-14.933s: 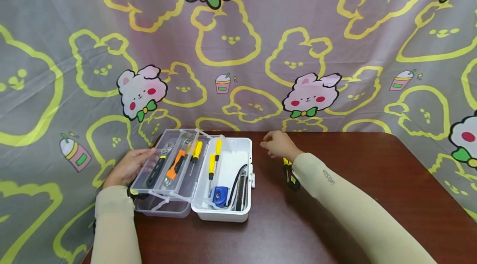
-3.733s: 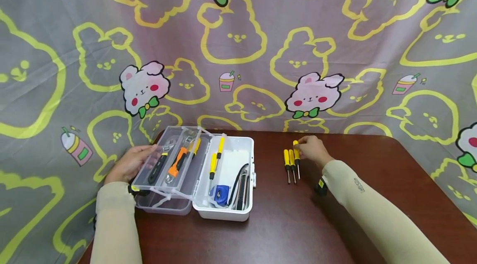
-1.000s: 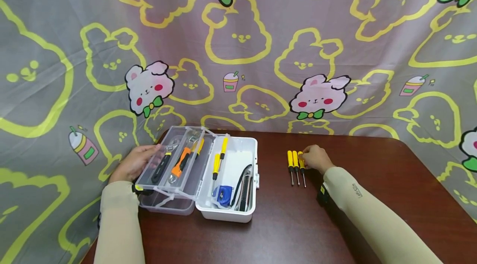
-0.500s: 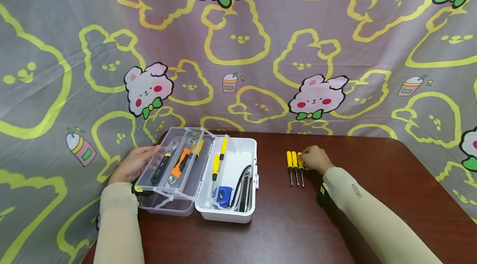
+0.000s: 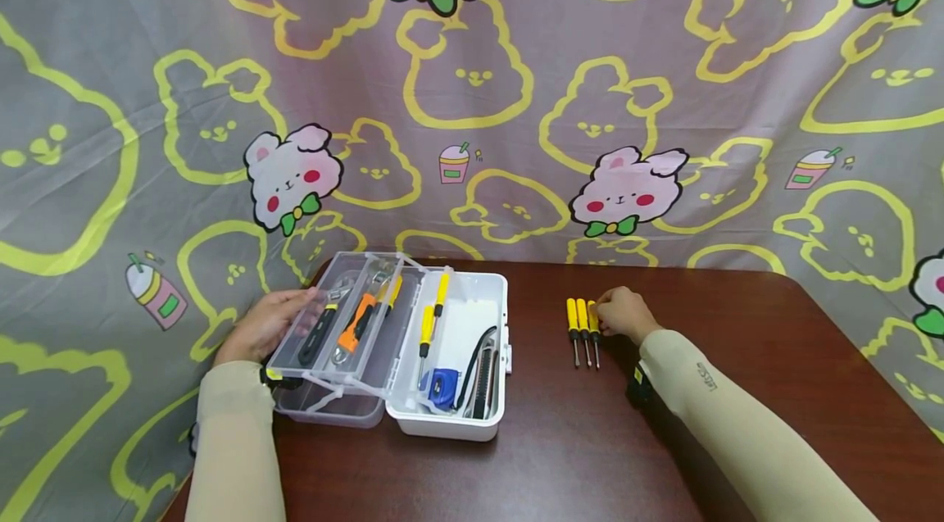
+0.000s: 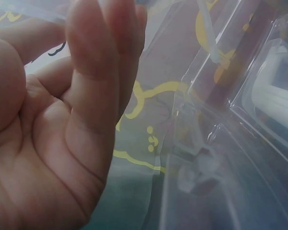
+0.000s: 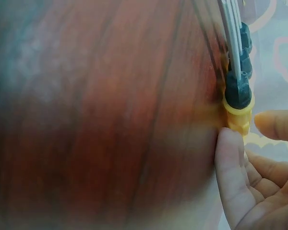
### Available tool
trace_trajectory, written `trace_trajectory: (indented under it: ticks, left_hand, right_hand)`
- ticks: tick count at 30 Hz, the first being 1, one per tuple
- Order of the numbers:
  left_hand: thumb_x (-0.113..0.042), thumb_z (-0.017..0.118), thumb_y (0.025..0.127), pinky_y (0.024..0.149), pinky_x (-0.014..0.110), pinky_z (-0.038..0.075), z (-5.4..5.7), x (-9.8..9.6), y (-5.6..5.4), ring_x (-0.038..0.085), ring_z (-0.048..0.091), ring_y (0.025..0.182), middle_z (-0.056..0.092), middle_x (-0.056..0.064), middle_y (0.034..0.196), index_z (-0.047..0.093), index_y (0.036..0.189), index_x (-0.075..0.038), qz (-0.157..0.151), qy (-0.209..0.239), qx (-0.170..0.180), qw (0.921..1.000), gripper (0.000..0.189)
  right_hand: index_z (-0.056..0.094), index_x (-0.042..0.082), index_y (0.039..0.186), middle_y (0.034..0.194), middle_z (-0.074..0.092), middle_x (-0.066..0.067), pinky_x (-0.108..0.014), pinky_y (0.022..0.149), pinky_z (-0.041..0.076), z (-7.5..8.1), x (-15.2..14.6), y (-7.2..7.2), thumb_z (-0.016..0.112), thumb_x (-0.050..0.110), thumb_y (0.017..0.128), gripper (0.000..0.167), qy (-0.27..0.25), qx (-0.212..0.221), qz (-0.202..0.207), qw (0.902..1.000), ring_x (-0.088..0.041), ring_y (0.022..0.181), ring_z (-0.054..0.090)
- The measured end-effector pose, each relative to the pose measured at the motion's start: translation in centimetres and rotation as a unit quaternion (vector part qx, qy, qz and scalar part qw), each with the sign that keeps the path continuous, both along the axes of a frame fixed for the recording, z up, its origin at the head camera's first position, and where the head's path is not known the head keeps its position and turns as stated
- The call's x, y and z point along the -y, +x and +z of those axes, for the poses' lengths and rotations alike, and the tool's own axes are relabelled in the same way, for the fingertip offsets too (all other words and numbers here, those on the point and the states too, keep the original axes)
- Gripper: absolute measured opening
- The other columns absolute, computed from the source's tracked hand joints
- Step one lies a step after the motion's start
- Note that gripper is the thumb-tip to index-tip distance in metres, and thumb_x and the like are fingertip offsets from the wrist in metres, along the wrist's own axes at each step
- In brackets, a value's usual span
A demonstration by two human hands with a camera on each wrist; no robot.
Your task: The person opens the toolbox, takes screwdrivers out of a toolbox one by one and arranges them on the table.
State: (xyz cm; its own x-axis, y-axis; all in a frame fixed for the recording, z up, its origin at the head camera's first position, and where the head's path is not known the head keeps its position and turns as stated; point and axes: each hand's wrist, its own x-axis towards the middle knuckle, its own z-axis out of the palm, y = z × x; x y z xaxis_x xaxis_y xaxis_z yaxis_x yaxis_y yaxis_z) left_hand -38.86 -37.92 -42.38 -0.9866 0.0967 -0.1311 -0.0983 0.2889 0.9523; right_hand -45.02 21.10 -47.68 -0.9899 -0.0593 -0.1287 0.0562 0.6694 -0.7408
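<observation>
In the head view, three screwdrivers (image 5: 582,329) with yellow-and-black handles lie side by side on the table, shafts toward me. My right hand (image 5: 625,314) pinches the handle of the rightmost screwdriver (image 5: 595,331). In the right wrist view, the thumb lies against the yellow handle end (image 7: 239,120), with another finger close opposite. My left hand (image 5: 270,324) holds the edge of a clear tray (image 5: 289,366), folded out on the toolbox's left. An adjustable wrench (image 5: 319,333) with a black handle and an orange-handled tool (image 5: 357,323) lie in it.
The open white toolbox (image 5: 478,428) stands left of the screwdrivers. Inside are a blue tape measure (image 5: 441,388), a black-and-silver tool (image 5: 483,379) and yellow-handled screwdrivers (image 5: 427,329). A patterned curtain (image 5: 509,112) hangs behind the brown table (image 5: 560,456).
Since 3.7 seconds ago, the rightmost screwdriver has come down toward me, in line with the other two. Over the last second both hands have stayed nearly still.
</observation>
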Motion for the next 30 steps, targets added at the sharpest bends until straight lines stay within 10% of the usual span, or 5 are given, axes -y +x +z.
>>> trace_trajectory:
  ticks: [30]
  left_hand:
    - [-0.045,0.053,0.099,0.072,0.032,0.055,-0.1,-0.3,0.5,0.013,0.062,0.084,0.064,0.002,0.099,0.051,0.133,0.010,-0.007,0.006,-0.030,0.9995,0.065]
  right_hand:
    - [0.065,-0.004,0.116,0.090,0.066,-0.018,-0.034,0.064,0.055,4.2,2.7,1.3,0.059,0.022,0.097,0.033,0.021,-0.017,0.037,0.9989,-0.029,0.071,0.064]
